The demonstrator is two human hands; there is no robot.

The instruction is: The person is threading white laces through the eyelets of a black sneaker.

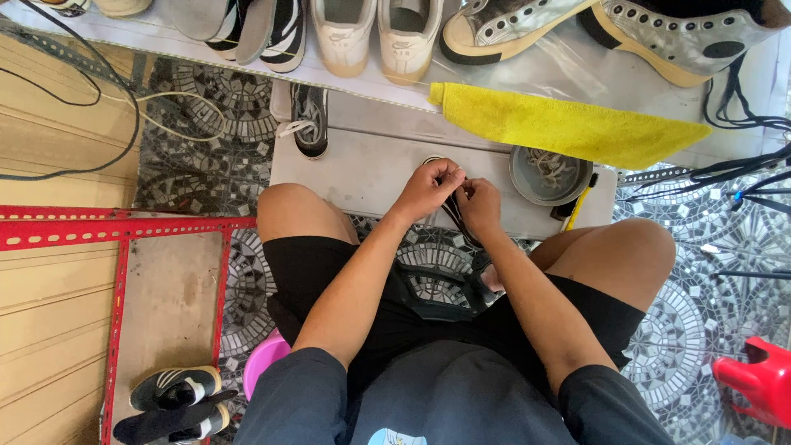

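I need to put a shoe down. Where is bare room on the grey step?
Free: the grey step between the black shoe and the left hand. Crowded: right end, with the bowl and yellow brush.

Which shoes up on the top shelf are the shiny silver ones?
The high-top pair at the right end, above the yellow cloth. They gleam silver with tan soles; the white pair beside them is plain and dull.

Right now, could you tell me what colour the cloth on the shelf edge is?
Bright yellow cloth, clearest in the head view.
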